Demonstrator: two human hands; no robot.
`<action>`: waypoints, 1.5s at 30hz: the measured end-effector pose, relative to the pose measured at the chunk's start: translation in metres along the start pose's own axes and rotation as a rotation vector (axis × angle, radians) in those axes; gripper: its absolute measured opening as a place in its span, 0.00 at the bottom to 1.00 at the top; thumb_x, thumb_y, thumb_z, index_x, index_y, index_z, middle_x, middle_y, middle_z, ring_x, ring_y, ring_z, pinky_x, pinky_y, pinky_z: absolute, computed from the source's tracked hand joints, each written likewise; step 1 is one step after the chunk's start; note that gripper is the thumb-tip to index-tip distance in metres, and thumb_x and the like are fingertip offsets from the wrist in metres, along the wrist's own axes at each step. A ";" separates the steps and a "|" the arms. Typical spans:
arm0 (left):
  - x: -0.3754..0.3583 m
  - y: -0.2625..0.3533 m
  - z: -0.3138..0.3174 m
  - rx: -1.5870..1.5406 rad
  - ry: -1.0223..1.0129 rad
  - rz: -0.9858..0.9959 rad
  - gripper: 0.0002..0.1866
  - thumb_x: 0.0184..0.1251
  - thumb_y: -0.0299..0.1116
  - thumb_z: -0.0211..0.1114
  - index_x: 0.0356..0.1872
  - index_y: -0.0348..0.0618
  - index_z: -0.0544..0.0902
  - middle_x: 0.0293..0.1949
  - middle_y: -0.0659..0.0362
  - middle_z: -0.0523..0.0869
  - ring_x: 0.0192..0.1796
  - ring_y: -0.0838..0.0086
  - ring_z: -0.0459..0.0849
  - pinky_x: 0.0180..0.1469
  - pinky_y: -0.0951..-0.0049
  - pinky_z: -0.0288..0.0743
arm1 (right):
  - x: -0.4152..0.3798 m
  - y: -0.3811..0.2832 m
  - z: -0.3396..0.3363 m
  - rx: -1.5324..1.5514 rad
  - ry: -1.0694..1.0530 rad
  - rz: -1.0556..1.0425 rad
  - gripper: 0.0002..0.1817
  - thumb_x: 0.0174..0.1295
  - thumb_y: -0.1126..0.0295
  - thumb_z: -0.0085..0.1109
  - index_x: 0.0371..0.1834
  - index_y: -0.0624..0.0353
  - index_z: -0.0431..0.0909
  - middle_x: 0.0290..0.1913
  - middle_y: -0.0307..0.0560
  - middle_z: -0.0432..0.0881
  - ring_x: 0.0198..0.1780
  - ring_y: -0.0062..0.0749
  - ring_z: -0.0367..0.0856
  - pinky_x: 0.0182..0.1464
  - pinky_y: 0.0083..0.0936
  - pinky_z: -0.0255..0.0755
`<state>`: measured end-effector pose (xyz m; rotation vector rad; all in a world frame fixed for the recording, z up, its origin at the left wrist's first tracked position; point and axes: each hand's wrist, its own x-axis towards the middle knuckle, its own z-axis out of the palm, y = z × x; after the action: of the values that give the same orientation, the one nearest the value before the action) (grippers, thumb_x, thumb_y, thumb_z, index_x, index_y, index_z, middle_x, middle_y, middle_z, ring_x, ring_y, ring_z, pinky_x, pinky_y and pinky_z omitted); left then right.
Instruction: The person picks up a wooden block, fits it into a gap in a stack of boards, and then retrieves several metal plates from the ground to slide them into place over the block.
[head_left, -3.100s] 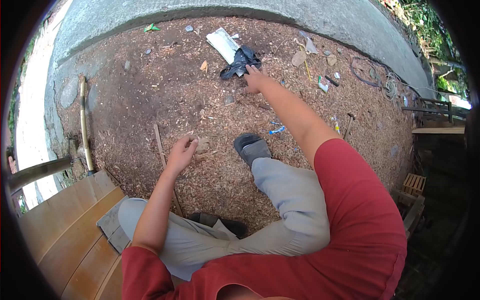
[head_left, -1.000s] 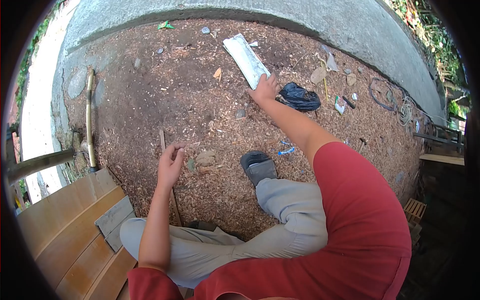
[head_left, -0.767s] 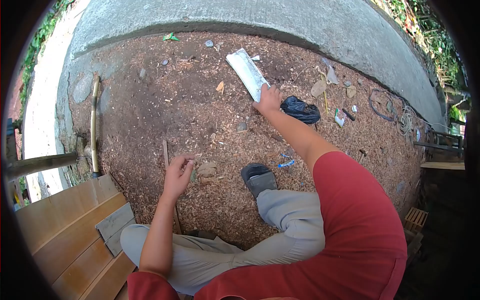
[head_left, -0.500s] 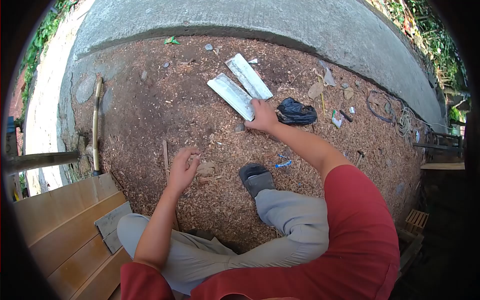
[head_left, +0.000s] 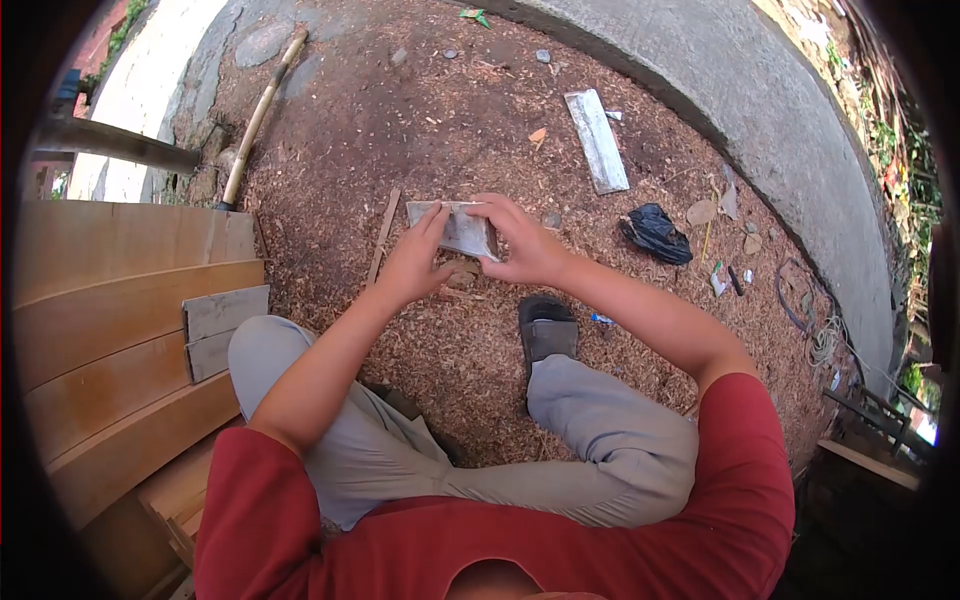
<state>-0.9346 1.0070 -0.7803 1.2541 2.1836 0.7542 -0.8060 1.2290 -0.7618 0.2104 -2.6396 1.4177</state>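
A short, flat whitish board strip (head_left: 465, 232), stained grey, is held between my two hands above the wood-chip ground. My right hand (head_left: 525, 243) grips its right end, thumb at the near edge and fingers over the far edge. My left hand (head_left: 412, 262) is at its left part, with fingers on the face and far edge and the thumb below the near edge. A second whitish board strip (head_left: 597, 142) lies on the ground farther off to the right. The held strip's underside is hidden.
A black plastic bag (head_left: 656, 234) lies right of my sandalled foot (head_left: 548, 335). A thin wooden stick (head_left: 384, 235) is beside my left hand. Wooden boards (head_left: 110, 290) and grey pieces (head_left: 226, 325) stand at left. A bamboo pole (head_left: 262, 118) lies beyond; a concrete ledge (head_left: 690, 70) borders the ground.
My right hand has lifted the nearer board strip off the ground and brought it toward me. My left hand has moved up to meet it. The view has shifted too.
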 end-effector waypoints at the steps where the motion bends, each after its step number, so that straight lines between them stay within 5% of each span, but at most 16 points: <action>1: -0.002 -0.004 -0.007 -0.058 0.066 -0.029 0.48 0.59 0.31 0.82 0.80 0.40 0.66 0.81 0.39 0.66 0.82 0.42 0.66 0.82 0.52 0.64 | 0.009 -0.010 0.003 -0.059 0.078 -0.085 0.40 0.59 0.74 0.70 0.77 0.57 0.68 0.71 0.64 0.74 0.68 0.61 0.81 0.69 0.46 0.78; 4: -0.014 -0.001 -0.030 -0.061 0.313 -0.121 0.36 0.63 0.26 0.78 0.72 0.41 0.71 0.74 0.41 0.75 0.77 0.44 0.74 0.77 0.52 0.71 | 0.031 -0.020 0.012 0.048 -0.008 0.001 0.40 0.62 0.76 0.67 0.80 0.54 0.66 0.64 0.62 0.83 0.63 0.58 0.86 0.65 0.46 0.81; 5: -0.017 -0.005 -0.039 -0.066 0.347 -0.100 0.32 0.62 0.25 0.77 0.69 0.43 0.75 0.69 0.43 0.80 0.70 0.45 0.79 0.70 0.51 0.76 | 0.043 -0.033 0.015 0.133 0.062 -0.002 0.32 0.66 0.78 0.64 0.75 0.55 0.73 0.55 0.57 0.88 0.57 0.56 0.89 0.60 0.44 0.83; 7: -0.033 0.002 -0.060 -0.035 0.321 -0.130 0.17 0.65 0.27 0.75 0.54 0.47 0.84 0.53 0.50 0.89 0.55 0.47 0.88 0.54 0.49 0.82 | 0.065 -0.032 0.021 0.074 -0.042 -0.069 0.27 0.67 0.78 0.64 0.71 0.56 0.76 0.54 0.57 0.88 0.56 0.56 0.89 0.59 0.44 0.83; 10: -0.054 0.001 -0.064 -0.071 0.417 -0.341 0.10 0.69 0.33 0.75 0.47 0.45 0.84 0.46 0.50 0.90 0.51 0.47 0.89 0.51 0.49 0.82 | 0.099 -0.044 0.037 0.031 -0.104 -0.180 0.17 0.68 0.80 0.65 0.60 0.59 0.84 0.53 0.55 0.88 0.53 0.54 0.89 0.56 0.43 0.82; 16: -0.117 0.043 -0.136 0.026 0.635 -0.420 0.13 0.67 0.34 0.77 0.45 0.40 0.83 0.42 0.47 0.89 0.47 0.46 0.89 0.47 0.52 0.80 | 0.151 -0.111 0.052 0.118 -0.112 -0.451 0.14 0.66 0.81 0.70 0.54 0.62 0.85 0.51 0.53 0.89 0.51 0.47 0.90 0.53 0.35 0.84; 21: -0.211 0.095 -0.229 -0.005 0.513 -0.516 0.11 0.63 0.31 0.78 0.41 0.36 0.87 0.35 0.49 0.90 0.40 0.63 0.91 0.44 0.63 0.81 | 0.179 -0.189 0.081 0.241 -0.172 -0.693 0.14 0.66 0.77 0.72 0.55 0.60 0.85 0.50 0.51 0.89 0.50 0.44 0.91 0.50 0.34 0.85; 26: -0.263 0.035 -0.274 0.087 0.358 -0.588 0.12 0.62 0.30 0.79 0.41 0.34 0.87 0.34 0.51 0.90 0.39 0.65 0.90 0.43 0.64 0.81 | 0.210 -0.230 0.146 0.161 -0.280 -0.748 0.14 0.68 0.73 0.72 0.55 0.59 0.84 0.49 0.51 0.88 0.49 0.49 0.90 0.49 0.38 0.84; 34: -0.348 -0.027 -0.210 0.105 0.731 -0.787 0.13 0.62 0.30 0.79 0.43 0.37 0.86 0.33 0.52 0.90 0.40 0.65 0.91 0.44 0.63 0.80 | 0.253 -0.250 0.261 0.104 -0.522 -0.809 0.13 0.71 0.74 0.66 0.57 0.56 0.84 0.48 0.53 0.87 0.49 0.55 0.88 0.49 0.44 0.83; 39: -0.387 -0.069 -0.185 0.281 1.026 -0.810 0.13 0.66 0.33 0.77 0.47 0.41 0.86 0.40 0.52 0.91 0.43 0.59 0.91 0.46 0.60 0.82 | 0.271 -0.267 0.328 0.081 -0.462 -0.948 0.15 0.71 0.75 0.66 0.59 0.51 0.87 0.50 0.50 0.89 0.50 0.54 0.89 0.50 0.44 0.84; 45: -0.395 -0.093 -0.175 0.422 1.072 -0.868 0.14 0.69 0.35 0.75 0.51 0.42 0.86 0.45 0.51 0.90 0.49 0.53 0.90 0.48 0.56 0.83 | 0.284 -0.260 0.377 0.129 -0.333 -0.998 0.19 0.64 0.81 0.63 0.55 0.49 0.89 0.45 0.49 0.86 0.50 0.51 0.86 0.51 0.44 0.82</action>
<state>-0.9305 0.5823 -0.6584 -0.2134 3.4443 0.6386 -1.0563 0.7560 -0.7029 1.6080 -2.0374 1.2030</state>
